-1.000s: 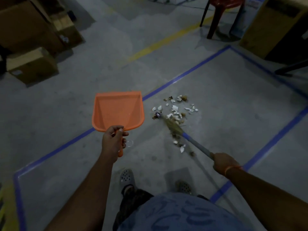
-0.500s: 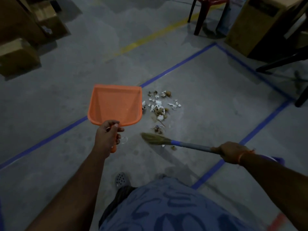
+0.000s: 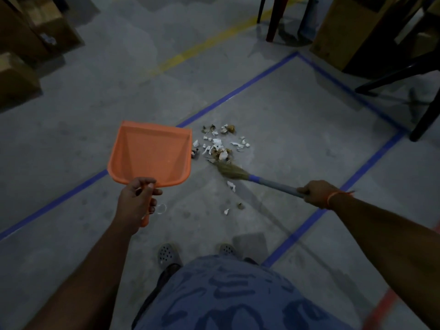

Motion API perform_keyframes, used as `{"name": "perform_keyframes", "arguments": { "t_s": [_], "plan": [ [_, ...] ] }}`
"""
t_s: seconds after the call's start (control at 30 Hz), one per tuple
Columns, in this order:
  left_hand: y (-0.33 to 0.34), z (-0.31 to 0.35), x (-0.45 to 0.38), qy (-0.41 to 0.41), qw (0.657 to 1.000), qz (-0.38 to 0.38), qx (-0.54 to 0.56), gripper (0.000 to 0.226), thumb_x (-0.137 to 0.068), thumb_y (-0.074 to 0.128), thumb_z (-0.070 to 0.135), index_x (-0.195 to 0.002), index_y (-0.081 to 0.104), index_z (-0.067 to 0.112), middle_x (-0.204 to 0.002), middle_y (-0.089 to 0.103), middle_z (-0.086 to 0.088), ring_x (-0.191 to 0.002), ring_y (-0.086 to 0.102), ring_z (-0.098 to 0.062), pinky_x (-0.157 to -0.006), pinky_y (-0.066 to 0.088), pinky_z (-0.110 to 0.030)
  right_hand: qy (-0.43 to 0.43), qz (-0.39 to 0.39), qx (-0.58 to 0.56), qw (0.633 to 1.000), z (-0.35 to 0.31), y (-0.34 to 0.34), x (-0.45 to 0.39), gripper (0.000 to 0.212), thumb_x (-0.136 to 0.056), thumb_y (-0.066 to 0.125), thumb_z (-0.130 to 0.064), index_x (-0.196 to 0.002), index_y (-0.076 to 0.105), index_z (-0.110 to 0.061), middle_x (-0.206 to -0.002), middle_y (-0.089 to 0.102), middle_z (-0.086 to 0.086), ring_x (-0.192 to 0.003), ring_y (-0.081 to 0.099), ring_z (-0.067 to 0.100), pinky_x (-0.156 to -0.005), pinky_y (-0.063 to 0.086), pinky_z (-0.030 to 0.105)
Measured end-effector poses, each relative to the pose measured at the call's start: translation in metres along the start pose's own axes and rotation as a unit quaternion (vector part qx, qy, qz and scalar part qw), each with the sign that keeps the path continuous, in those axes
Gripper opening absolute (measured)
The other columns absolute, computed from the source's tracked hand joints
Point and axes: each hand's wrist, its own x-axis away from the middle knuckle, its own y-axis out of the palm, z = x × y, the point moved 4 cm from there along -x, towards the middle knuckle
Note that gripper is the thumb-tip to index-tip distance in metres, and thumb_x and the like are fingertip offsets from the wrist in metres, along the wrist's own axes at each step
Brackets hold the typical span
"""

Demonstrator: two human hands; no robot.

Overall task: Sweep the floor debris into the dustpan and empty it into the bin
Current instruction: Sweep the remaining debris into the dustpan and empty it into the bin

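My left hand (image 3: pixel 137 201) grips the handle of an orange dustpan (image 3: pixel 150 153), held just above the floor with its open edge pointing away from me. Right of the pan lies a pile of white and brown debris (image 3: pixel 220 145). My right hand (image 3: pixel 315 194) grips the grey and blue handle of a short straw broom (image 3: pixel 232 171). The broom's bristles touch the near edge of the pile. Three loose scraps (image 3: pixel 231 186) lie on the floor nearer my feet.
Blue tape lines (image 3: pixel 238 91) frame the concrete floor around the pile. Cardboard boxes (image 3: pixel 16 79) stand at the far left. Red chair legs (image 3: pixel 273 20), a yellow box (image 3: pixel 342 32) and dark furniture legs (image 3: pixel 423 120) crowd the far right. My shoes (image 3: pixel 167 254) are below.
The broom head has swung from near the dustpan handle back up to the pile's near edge. Scraps stay behind on the floor. The dustpan has hardly moved.
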Motion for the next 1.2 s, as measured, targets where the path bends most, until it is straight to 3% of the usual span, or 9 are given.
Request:
{"name": "perform_keyframes", "arguments": {
  "t_s": [0.1,0.3,0.43,0.63,0.8,0.97,1.2],
  "plan": [
    [0.003,-0.004,0.000,-0.001,1.000,0.003,0.010,0.014,-0.105,0.052,0.007,-0.114,0.063,0.007,-0.089,0.068,-0.018,-0.054,0.054,-0.017,-0.046,0.047,-0.025,0.019,0.005,-0.121,0.992,0.018,0.004,0.006,0.038,-0.093,0.060,-0.029,-0.131,0.059,-0.027,-0.076,0.066,0.008,-0.051,0.058,0.017,-0.041,0.042,0.020],
    [0.014,-0.015,-0.002,-0.017,0.999,-0.008,0.028,0.015,-0.105,0.053,0.008,-0.105,0.066,0.016,-0.084,0.070,-0.014,-0.053,0.054,-0.017,-0.046,0.045,-0.025,0.006,-0.037,-0.172,0.984,0.025,0.009,0.013,0.039,-0.091,0.062,-0.031,-0.130,0.059,-0.035,-0.078,0.068,0.014,-0.049,0.054,0.018,-0.045,0.040,0.026],
    [0.018,-0.019,-0.010,-0.024,0.999,0.000,0.023,0.013,-0.105,0.054,0.009,-0.107,0.066,0.013,-0.089,0.070,-0.020,-0.053,0.055,-0.017,-0.048,0.046,-0.027,-0.017,-0.086,-0.085,0.992,0.022,0.006,0.007,0.039,-0.093,0.060,-0.024,-0.131,0.058,-0.034,-0.072,0.065,0.005,-0.049,0.054,0.015,-0.044,0.042,0.023],
    [0.040,-0.016,0.012,-0.028,0.998,0.043,0.039,0.014,-0.106,0.054,0.011,-0.104,0.066,0.017,-0.087,0.072,-0.015,-0.053,0.056,-0.017,-0.049,0.045,-0.027,-0.055,-0.135,0.088,0.985,0.040,0.001,-0.040,0.044,-0.092,0.059,-0.020,-0.135,0.056,-0.026,-0.078,0.063,0.000,-0.052,0.053,0.009,-0.048,0.042,0.018],
    [0.084,-0.018,0.050,-0.035,0.986,0.152,0.055,0.012,-0.106,0.053,0.010,-0.107,0.065,0.012,-0.089,0.071,-0.017,-0.055,0.056,-0.018,-0.050,0.046,-0.029,-0.088,-0.101,0.149,0.980,0.073,-0.038,-0.091,0.044,-0.093,0.057,-0.023,-0.137,0.054,-0.027,-0.090,0.061,-0.001,-0.057,0.051,0.006,-0.042,0.038,0.013],
    [0.165,-0.014,0.083,-0.044,0.967,0.233,0.089,0.013,-0.106,0.051,0.008,-0.110,0.064,0.010,-0.088,0.069,-0.017,-0.053,0.053,-0.015,-0.045,0.045,-0.026,-0.156,-0.020,0.217,0.963,0.109,-0.079,-0.111,0.037,-0.099,0.045,-0.030,-0.134,0.055,-0.025,-0.090,0.055,0.000,-0.076,0.055,0.014,-0.067,0.040,0.022],
    [0.230,0.007,0.095,-0.032,0.955,0.268,0.123,0.013,-0.106,0.053,0.010,-0.105,0.064,0.016,-0.087,0.071,-0.014,-0.053,0.053,-0.014,-0.045,0.045,-0.024,-0.222,0.009,0.258,0.940,0.207,-0.109,-0.124,0.046,-0.098,0.047,-0.036,-0.144,0.042,-0.033,-0.086,0.051,-0.008,-0.063,0.043,0.002,-0.067,0.033,0.017]
  ]
}}
